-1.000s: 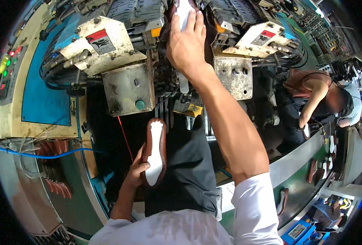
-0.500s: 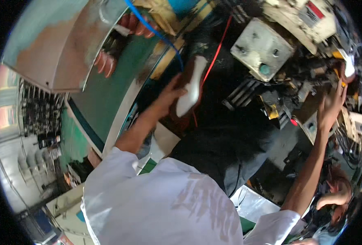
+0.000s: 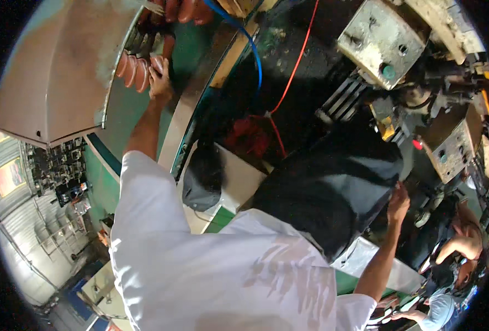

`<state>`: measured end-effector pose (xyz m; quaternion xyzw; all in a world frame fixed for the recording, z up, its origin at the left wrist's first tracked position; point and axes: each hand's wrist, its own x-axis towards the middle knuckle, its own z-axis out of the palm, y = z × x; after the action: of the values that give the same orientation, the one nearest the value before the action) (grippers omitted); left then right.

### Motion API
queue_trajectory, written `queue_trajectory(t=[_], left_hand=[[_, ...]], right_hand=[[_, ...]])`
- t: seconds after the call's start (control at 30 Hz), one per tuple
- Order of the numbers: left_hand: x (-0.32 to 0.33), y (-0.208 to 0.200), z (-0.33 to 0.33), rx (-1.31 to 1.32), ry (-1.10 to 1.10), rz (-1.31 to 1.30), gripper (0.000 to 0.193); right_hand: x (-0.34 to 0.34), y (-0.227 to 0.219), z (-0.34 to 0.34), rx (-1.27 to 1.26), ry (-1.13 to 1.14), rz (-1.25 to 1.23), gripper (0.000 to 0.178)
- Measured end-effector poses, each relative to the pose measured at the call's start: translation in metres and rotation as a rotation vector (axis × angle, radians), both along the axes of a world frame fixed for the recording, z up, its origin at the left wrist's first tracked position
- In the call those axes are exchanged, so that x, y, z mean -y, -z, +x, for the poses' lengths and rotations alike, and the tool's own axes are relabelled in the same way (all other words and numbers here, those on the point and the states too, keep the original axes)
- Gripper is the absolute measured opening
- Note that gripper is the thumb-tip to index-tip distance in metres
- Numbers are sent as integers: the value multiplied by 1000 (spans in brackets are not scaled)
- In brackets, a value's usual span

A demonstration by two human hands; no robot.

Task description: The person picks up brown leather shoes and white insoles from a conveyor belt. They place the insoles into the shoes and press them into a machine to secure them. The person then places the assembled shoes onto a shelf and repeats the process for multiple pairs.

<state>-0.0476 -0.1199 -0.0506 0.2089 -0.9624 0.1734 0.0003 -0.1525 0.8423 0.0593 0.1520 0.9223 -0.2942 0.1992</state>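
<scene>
At the upper left, my left hand (image 3: 159, 84) reaches over a green belt, its fingers around a brown shoe (image 3: 168, 48) at the end of a row. Beside it stand several reddish-brown shoes (image 3: 132, 71), toes toward me, partly under a large brown hood. My right hand (image 3: 399, 203) hangs low at the right, by the knee of my black trousers (image 3: 333, 182). Its fingers are curled in, and nothing shows in them.
A metal control box (image 3: 382, 44) with a green knob stands at the upper right, among machine parts. A blue hose (image 3: 250, 41) and a red cord (image 3: 295, 69) hang ahead. A black cap (image 3: 203, 179) lies near the belt edge. Another person (image 3: 460, 243) is at the far right.
My left hand has carried the brown shoe, white underside up before, leftward to the row on the belt. My right hand has come down from the machine at the right toward my knee.
</scene>
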Motion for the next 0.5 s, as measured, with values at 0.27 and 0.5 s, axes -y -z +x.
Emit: queue_trajectory(t=[0.27,0.5], left_hand=[[34,-19,-81,303,-153,237,106],[30,7,-30,472,-165,423,109]], right_hand=[[-35,22,33,-332,-240,182,39],[15,57,51,-513,-121,147,39]])
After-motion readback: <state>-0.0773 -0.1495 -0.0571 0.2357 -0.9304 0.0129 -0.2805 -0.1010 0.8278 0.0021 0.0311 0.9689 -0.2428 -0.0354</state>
